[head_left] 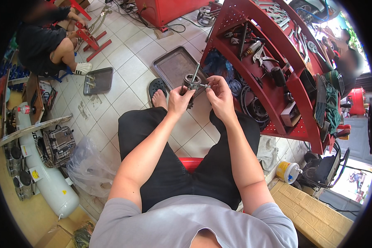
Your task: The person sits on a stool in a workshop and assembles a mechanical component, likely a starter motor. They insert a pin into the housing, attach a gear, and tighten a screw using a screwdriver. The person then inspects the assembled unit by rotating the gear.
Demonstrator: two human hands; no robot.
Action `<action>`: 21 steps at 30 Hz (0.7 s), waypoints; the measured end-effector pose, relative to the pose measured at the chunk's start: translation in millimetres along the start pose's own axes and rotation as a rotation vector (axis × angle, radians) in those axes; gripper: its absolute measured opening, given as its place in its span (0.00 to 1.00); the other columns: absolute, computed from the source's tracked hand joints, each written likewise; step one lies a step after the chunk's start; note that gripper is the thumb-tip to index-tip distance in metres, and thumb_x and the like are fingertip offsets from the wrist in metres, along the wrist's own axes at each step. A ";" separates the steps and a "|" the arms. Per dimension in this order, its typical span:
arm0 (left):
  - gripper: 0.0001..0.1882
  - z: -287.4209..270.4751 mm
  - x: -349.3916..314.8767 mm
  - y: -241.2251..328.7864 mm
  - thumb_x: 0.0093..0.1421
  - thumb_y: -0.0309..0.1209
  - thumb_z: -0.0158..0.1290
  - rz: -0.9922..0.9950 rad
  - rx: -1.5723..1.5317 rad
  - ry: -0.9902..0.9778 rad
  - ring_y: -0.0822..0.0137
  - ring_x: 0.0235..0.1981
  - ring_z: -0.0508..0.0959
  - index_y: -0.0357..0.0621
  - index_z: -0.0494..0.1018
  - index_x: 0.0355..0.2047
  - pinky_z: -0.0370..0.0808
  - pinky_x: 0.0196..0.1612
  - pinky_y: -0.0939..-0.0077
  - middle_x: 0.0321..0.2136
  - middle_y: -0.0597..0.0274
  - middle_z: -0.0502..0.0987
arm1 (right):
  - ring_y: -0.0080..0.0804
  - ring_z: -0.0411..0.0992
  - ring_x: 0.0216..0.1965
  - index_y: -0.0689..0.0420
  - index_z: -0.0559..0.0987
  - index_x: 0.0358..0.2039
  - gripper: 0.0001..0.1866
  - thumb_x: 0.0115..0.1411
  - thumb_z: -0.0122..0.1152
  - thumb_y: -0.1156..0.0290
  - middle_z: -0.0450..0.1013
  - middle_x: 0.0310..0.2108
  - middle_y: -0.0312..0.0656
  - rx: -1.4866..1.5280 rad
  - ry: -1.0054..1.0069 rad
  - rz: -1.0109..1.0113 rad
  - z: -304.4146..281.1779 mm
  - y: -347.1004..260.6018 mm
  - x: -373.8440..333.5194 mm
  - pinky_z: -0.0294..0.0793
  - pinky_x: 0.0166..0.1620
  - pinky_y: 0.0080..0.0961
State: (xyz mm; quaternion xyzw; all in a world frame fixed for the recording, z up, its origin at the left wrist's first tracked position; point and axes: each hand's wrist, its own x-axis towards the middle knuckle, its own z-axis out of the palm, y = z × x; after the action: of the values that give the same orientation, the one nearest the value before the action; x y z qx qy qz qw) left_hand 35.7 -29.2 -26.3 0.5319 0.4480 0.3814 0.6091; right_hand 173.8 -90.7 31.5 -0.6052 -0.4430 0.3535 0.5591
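Between my knees, my left hand point(179, 101) grips a dark metal mechanical part point(191, 80) with a round ring on top and a long, thin rod point(196, 69) sticking up from it. From the right side, the fingers of my right hand point(221, 98) are closed in a pinch on a small, shiny bolt-like piece point(203, 85) against the part. Whether that piece is threaded in cannot be made out. My left fingers hide much of the part's lower body. Just beyond my hands, a shallow metal tray point(173, 64) lies on the tiled floor.
A red tool cart point(291, 84) with wrenches and pliers stands close on my right. Another person point(43, 45) sits at the far left by a red metal stand point(96, 43). Nearer lies a small dark tray point(105, 78). A white tank point(53, 188) and plastic bag point(89, 165) are at left.
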 end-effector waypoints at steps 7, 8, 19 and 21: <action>0.12 -0.6 -0.9 -4.3 0.54 0.34 0.57 -0.109 -0.195 -0.019 0.81 0.21 0.69 0.38 0.75 0.20 0.64 0.24 0.83 0.18 0.71 0.73 | 0.13 0.61 0.27 0.59 0.72 0.42 0.14 0.54 0.53 0.80 0.65 0.30 0.30 -0.038 0.018 -0.057 2.9 3.2 0.2 0.63 0.31 0.13; 0.12 -0.9 -1.3 -2.9 0.54 0.34 0.57 -0.108 -0.164 -0.021 0.81 0.21 0.69 0.38 0.75 0.20 0.64 0.25 0.84 0.18 0.71 0.73 | 0.14 0.61 0.27 0.59 0.72 0.42 0.14 0.54 0.54 0.80 0.65 0.30 0.30 -0.043 0.021 -0.067 2.8 3.9 0.2 0.63 0.30 0.13; 0.13 -1.2 -2.3 6.2 0.55 0.35 0.58 -0.096 -0.187 -0.030 0.79 0.23 0.73 0.40 0.73 0.19 0.66 0.29 0.85 0.20 0.68 0.76 | 0.14 0.62 0.25 0.61 0.70 0.42 0.10 0.60 0.55 0.74 0.66 0.26 0.31 0.050 0.029 0.098 1.5 -7.1 0.8 0.61 0.28 0.12; 0.13 -0.1 -3.0 8.5 0.55 0.35 0.58 -0.119 -0.193 -0.031 0.79 0.23 0.73 0.41 0.73 0.19 0.67 0.29 0.85 0.20 0.67 0.76 | 0.13 0.62 0.25 0.61 0.70 0.42 0.10 0.61 0.55 0.73 0.66 0.25 0.31 0.082 0.021 0.172 1.3 -9.5 1.2 0.61 0.28 0.12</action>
State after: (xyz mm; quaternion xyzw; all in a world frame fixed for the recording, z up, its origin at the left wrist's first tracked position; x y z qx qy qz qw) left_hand 34.8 -30.8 -17.5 0.4493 0.4305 0.3775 0.6858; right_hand 171.7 -89.3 40.8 -0.6213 -0.3689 0.4117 0.5554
